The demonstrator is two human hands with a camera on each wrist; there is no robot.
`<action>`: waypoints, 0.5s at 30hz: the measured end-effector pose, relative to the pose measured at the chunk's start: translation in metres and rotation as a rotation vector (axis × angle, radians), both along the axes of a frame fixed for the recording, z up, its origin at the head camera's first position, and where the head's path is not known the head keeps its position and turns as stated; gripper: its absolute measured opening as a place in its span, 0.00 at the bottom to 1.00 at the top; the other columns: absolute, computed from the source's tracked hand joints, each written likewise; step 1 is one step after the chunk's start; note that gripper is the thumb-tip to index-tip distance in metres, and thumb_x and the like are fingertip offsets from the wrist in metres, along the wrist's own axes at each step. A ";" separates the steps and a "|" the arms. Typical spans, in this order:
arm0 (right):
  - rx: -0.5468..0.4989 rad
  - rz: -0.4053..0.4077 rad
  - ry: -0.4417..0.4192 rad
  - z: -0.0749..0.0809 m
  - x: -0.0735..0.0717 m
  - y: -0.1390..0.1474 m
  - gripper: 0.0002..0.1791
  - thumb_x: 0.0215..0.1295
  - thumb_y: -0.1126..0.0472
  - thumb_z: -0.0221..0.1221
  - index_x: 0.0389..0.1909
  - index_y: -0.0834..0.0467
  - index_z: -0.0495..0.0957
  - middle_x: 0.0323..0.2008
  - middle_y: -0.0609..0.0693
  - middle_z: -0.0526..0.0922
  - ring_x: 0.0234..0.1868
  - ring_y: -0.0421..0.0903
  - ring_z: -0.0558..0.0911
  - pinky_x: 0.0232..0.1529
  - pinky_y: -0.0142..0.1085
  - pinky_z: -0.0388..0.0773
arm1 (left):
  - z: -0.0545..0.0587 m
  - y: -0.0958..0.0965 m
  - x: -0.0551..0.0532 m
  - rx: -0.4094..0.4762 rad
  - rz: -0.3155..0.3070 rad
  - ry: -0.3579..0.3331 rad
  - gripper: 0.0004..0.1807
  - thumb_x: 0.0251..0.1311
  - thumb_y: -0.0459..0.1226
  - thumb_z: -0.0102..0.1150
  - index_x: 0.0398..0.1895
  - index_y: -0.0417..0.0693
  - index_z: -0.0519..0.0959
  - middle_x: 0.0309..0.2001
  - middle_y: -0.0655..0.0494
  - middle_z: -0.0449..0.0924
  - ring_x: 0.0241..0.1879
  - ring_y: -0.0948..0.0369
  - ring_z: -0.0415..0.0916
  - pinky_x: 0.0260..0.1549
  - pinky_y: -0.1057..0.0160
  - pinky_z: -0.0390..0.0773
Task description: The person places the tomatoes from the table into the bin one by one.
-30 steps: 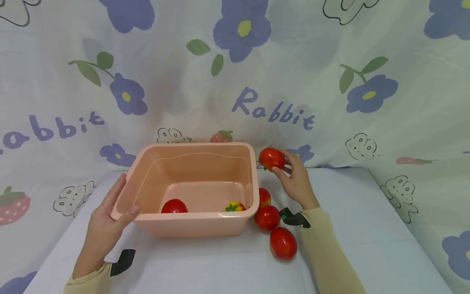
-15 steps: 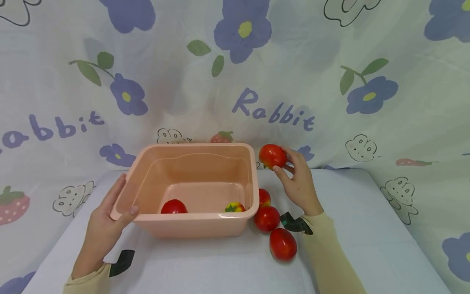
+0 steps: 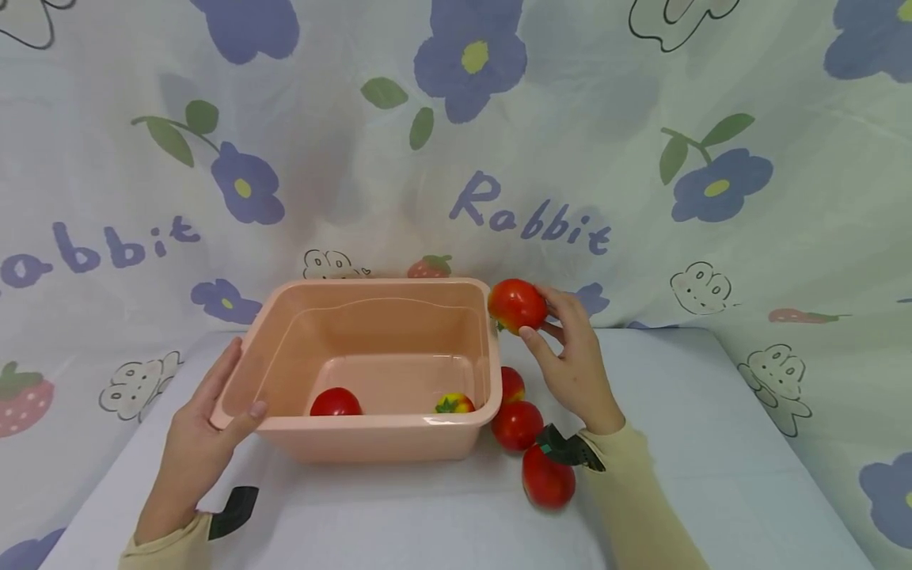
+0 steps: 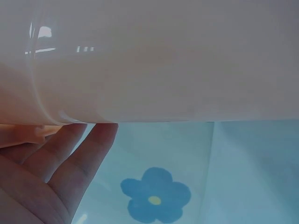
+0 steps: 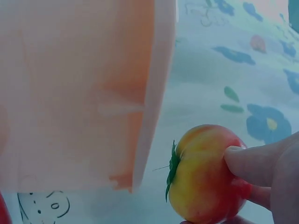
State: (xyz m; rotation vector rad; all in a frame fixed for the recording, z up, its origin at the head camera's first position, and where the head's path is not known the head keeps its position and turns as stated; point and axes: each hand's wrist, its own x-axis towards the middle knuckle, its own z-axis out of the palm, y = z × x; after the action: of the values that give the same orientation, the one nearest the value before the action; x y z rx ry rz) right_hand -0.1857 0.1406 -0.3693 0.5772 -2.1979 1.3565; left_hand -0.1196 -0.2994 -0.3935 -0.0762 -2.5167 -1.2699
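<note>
- The right hand (image 3: 575, 368), right of centre, pinches a red tomato (image 3: 516, 305) between thumb and fingers, raised beside the upper-right rim of the pink plastic basin (image 3: 381, 453).
- The left hand (image 3: 203, 439), centre left, grips the basin's left corner, thumb over the rim and fingers outside.
- For good handling, I judge a light pinch enough for so smooth a fruit, with the fingertips lifted clear of the rim and the left grip firm against tipping.
- Three tomatoes (image 3: 518, 426) sit lower right of centre, just outside the basin; inside lie a red tomato (image 3: 336, 402) and a yellow-and-red one (image 3: 454, 404), both partly hidden by the front wall.
- The right wrist strap (image 3: 570, 449) covers part of the nearest loose tomato.
- The left fingertips are lost behind the basin in the left wrist view.
</note>
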 end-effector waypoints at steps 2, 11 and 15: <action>0.011 0.008 0.014 0.001 0.003 -0.003 0.33 0.67 0.63 0.65 0.71 0.57 0.67 0.63 0.56 0.72 0.62 0.51 0.73 0.57 0.48 0.79 | 0.000 0.000 0.000 0.002 0.002 -0.002 0.47 0.64 0.34 0.66 0.80 0.69 0.52 0.77 0.60 0.57 0.57 0.83 0.62 0.44 0.86 0.69; 0.031 0.053 0.015 0.008 0.016 -0.016 0.34 0.66 0.63 0.65 0.72 0.53 0.67 0.65 0.51 0.70 0.64 0.47 0.72 0.58 0.48 0.79 | 0.000 0.001 0.000 -0.003 0.012 -0.014 0.47 0.65 0.36 0.66 0.80 0.69 0.51 0.78 0.58 0.55 0.58 0.83 0.62 0.43 0.86 0.70; 0.023 0.078 0.025 0.009 0.020 -0.020 0.33 0.66 0.63 0.65 0.72 0.52 0.67 0.65 0.50 0.70 0.64 0.46 0.72 0.58 0.46 0.79 | -0.001 0.001 0.000 -0.002 0.011 -0.010 0.47 0.64 0.36 0.66 0.80 0.69 0.51 0.78 0.57 0.56 0.57 0.83 0.62 0.43 0.86 0.70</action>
State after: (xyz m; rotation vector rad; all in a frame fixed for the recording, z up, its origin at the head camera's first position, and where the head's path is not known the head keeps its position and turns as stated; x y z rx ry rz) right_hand -0.1654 0.1205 -0.3605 0.6910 -2.1940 1.3578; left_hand -0.1197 -0.2986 -0.3943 -0.0571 -2.5236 -1.2665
